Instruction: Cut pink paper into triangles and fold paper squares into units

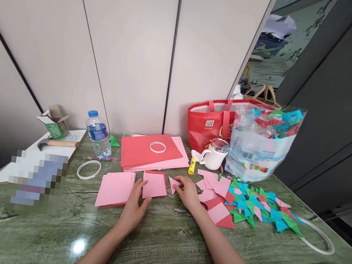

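The right hand point(187, 192) held a small pink paper triangle point(172, 185) by its right edge, pinched between thumb and fingers, just above or on the worktop point(152, 251); which of the two could not be told. The left hand point(135, 202) was fairly wide, thumb apart from the fingers, its fingertips at the left edge of a small pink and red paper stack point(154, 186) just left of the triangle. The step in hand looked like handling one piece of paper while steadying the squares beside it, and the next move seemed to call for a light, exact grip, since thin paper could slip or crease. A larger pink paper stack point(115, 189) lay to the left, and scissors point(180, 211) lay partly under the right wrist. As for writing, the white plastic bag point(251, 153) read "COPY PAPER" up its side, the first word partly lost, and bore a barcode. The red bag point(201, 127) carried a QR code and yellow characters, mostly hidden. The labels on the water bottle point(99, 132), the glue stick point(192, 166) and the green box point(58, 130) were too small to read.
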Available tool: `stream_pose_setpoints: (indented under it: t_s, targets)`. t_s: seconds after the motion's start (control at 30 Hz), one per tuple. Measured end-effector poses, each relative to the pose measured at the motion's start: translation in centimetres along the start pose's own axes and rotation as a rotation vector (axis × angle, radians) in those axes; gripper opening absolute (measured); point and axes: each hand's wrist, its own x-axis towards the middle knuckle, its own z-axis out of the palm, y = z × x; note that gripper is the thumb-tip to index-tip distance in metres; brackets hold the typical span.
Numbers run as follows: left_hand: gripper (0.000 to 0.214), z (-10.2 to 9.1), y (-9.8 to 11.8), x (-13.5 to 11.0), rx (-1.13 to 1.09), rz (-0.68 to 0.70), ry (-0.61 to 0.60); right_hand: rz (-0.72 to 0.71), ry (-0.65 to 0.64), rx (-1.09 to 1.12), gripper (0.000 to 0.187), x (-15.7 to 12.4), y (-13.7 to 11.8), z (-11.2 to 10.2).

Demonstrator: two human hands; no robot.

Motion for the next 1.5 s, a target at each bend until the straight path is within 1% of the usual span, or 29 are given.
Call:
stream_pose_setpoints:
  t_s: [0.1, 0.17, 0.23, 0.3, 0.4, 0.5, 0.57, 0.67, 0.77, 0.8, 0.83, 0.93, 0.97, 1.03, 1.07, 1.13, 1.17, 1.23, 1.3, 1.4, 1.5]
  targets:
    - [0.044, 0.0, 0.1, -0.1, 0.054, 0.015, -0.039, -0.094, -0.039, -0.239, 0.02, -0.4, -0.8, 0.2]
    - [0.043, 0.1, 0.1, 0.0, 0.078, 0.017, -0.032, -0.153, -0.053, -0.406, 0.021, -0.5, -1.1, 0.3]
    - [0.042, 0.1, 0.1, 0.0, 0.084, 0.021, -0.021, -0.178, -0.049, -0.487, 0.021, -0.6, -1.1, 0.5]
    - [0.041, 0.1, 0.0, 0.1, 0.071, 0.024, -0.009, -0.189, -0.036, -0.504, 0.021, -0.6, -0.9, 0.7]
    - [0.042, 0.1, 0.0, 0.1, 0.077, 0.028, -0.016, -0.199, 0.014, -0.454, 0.022, -0.6, -0.3, 0.7]
    - [0.044, 0.0, 0.1, 0.1, 0.145, 0.057, -0.022, -0.184, 0.07, -0.406, 0.025, -0.6, 0.0, 0.6]
    - [0.043, 0.0, 0.1, 0.0, 0.196, 0.088, -0.023, -0.165, 0.085, -0.398, 0.026, -0.3, -0.2, 0.2]
    - [0.04, 0.1, 0.0, -0.1, 0.252, 0.12, -0.039, -0.114, 0.081, -0.402, 0.029, 0.4, -0.6, -1.4]
    - [0.038, 0.1, -0.1, -0.2, 0.288, 0.143, -0.061, -0.083, 0.047, -0.404, 0.035, 0.8, -1.0, -4.3]
    - [0.038, 0.1, -0.1, -0.2, 0.297, 0.151, -0.065, -0.081, 0.025, -0.407, 0.038, 0.5, -1.1, -5.4]
    - [0.037, 0.1, -0.2, -0.3, 0.304, 0.158, -0.069, -0.087, -0.057, -0.43, 0.04, 0.0, -1.2, -6.6]
    - [0.038, 0.2, -0.3, -0.3, 0.314, 0.163, -0.076, -0.161, -0.377, -0.547, 0.055, -2.8, -1.4, -10.1]
    - [0.038, 0.2, -0.3, -0.3, 0.316, 0.162, -0.078, -0.168, -0.447, -0.598, 0.062, -4.0, -1.4, -11.0]
    - [0.038, 0.3, -0.3, -0.3, 0.326, 0.166, -0.077, -0.141, -0.54, -0.721, 0.084, -6.2, -1.4, -12.3]
    - [0.038, 0.4, -0.3, -0.3, 0.334, 0.173, -0.074, -0.11, -0.566, -0.793, 0.092, -7.1, -1.4, -12.6]
    - [0.039, 0.5, -0.2, -0.3, 0.351, 0.19, -0.068, -0.079, -0.591, -0.922, 0.1, -7.9, -1.1, -12.5]
    - [0.039, 0.6, -0.2, -0.3, 0.359, 0.197, -0.068, -0.084, -0.594, -0.969, 0.101, -7.8, -1.0, -12.2]
    - [0.039, 0.6, -0.2, -0.3, 0.372, 0.206, -0.069, -0.128, -0.595, -1.016, 0.095, -7.1, -0.7, -11.5]
    - [0.039, 0.6, -0.3, -0.3, 0.377, 0.207, -0.065, -0.089, -0.635, -1.034, 0.096, -5.8, -0.5, -11.0]
    - [0.038, 0.6, -0.4, -0.3, 0.383, 0.205, -0.063, -0.016, -0.677, -1.075, 0.113, -3.4, -0.8, -10.9]
    - [0.038, 0.5, -0.6, -0.2, 0.399, 0.213, -0.069, 0.052, -0.7, -1.181, 0.132, -0.6, -1.3, -10.9]
